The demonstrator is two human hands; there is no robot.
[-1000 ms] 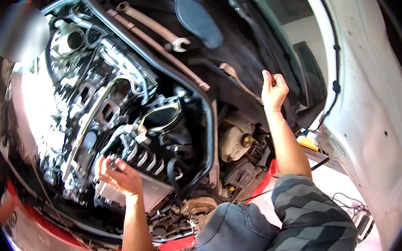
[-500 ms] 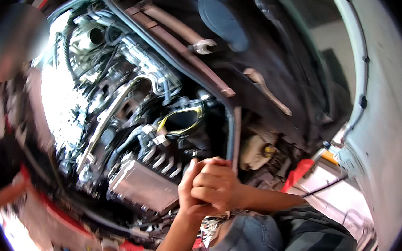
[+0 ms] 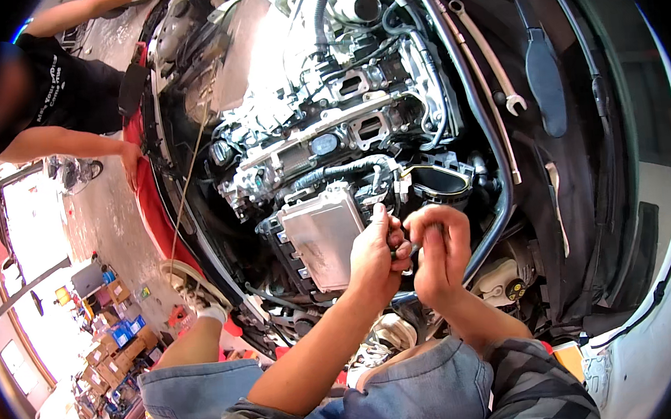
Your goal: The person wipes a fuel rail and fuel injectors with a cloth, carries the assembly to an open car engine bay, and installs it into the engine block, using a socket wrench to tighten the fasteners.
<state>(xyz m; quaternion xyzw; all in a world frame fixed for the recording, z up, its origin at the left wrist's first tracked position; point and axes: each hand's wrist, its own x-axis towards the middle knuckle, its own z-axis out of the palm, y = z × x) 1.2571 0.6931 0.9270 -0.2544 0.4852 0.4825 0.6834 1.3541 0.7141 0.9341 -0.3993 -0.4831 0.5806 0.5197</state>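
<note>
In front of my body, over the near part of an open engine bay, my hands are side by side. My left hand [image 3: 381, 255] is closed with its thumb up, around a small dark thing whose kind I cannot make out. Close to its right, my right hand [image 3: 440, 252] has its fingers curled in at the same spot; what they pinch is hidden. Just beyond my left hand is a flat metal box [image 3: 323, 238] among the engine parts. Past my right hand, a black oval duct opening [image 3: 440, 184] with a yellowish edge faces up.
A combination wrench [image 3: 491, 63] and a long thin bar [image 3: 484, 91] lie along the engine bay's right edge. A whitish reservoir [image 3: 489, 280] sits to the right of my wrist. At far left, a co-worker's hand [image 3: 132, 164] rests on the red car body [image 3: 154, 212].
My clasped hands have come apart slightly and now work fingertip to fingertip. The view has swung left and steadied, bringing the co-worker and cartons into sight.
</note>
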